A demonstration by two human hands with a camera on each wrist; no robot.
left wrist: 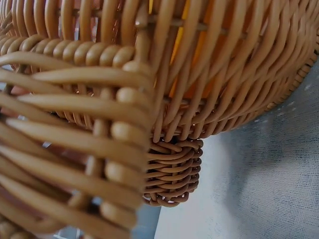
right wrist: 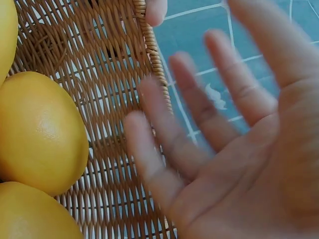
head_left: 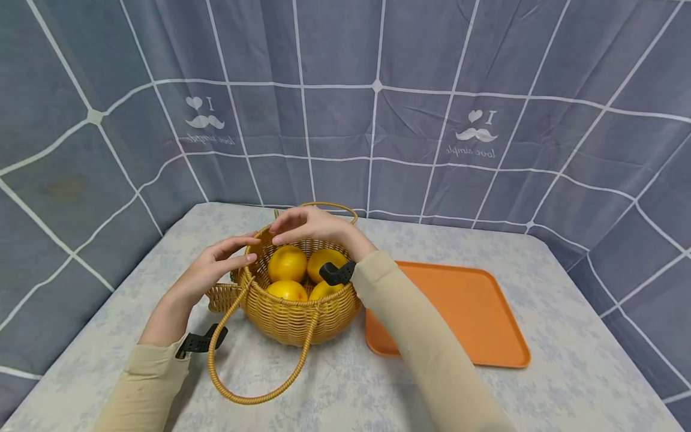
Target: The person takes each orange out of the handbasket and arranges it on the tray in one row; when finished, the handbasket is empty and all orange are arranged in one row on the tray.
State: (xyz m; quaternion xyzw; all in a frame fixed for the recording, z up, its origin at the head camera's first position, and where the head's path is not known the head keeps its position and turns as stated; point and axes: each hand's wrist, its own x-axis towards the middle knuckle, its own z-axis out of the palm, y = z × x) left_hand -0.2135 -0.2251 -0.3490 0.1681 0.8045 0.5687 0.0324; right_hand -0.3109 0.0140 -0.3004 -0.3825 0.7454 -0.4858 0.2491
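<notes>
A woven wicker basket (head_left: 302, 315) stands on the table with several round yellow fruits (head_left: 288, 263) inside. My left hand (head_left: 213, 264) is at the basket's left rim, its fingers fairly straight and the thumb tip near the rim. Over the far side of the basket is my right hand (head_left: 308, 225), fingers loosely bent and holding nothing. In the right wrist view that hand (right wrist: 219, 144) is spread and blurred beside the inner wall, with the fruits (right wrist: 42, 132) to the left. Weave (left wrist: 224, 64) fills much of the left wrist view and largely hides the left hand.
An orange tray (head_left: 459, 312) lies on the table to the right of the basket, partly behind my right sleeve. One basket handle (head_left: 254, 401) hangs toward the front onto the table; the other (head_left: 335, 206) stands at the back. A grey-blue checked curtain (head_left: 345, 120) surrounds the table.
</notes>
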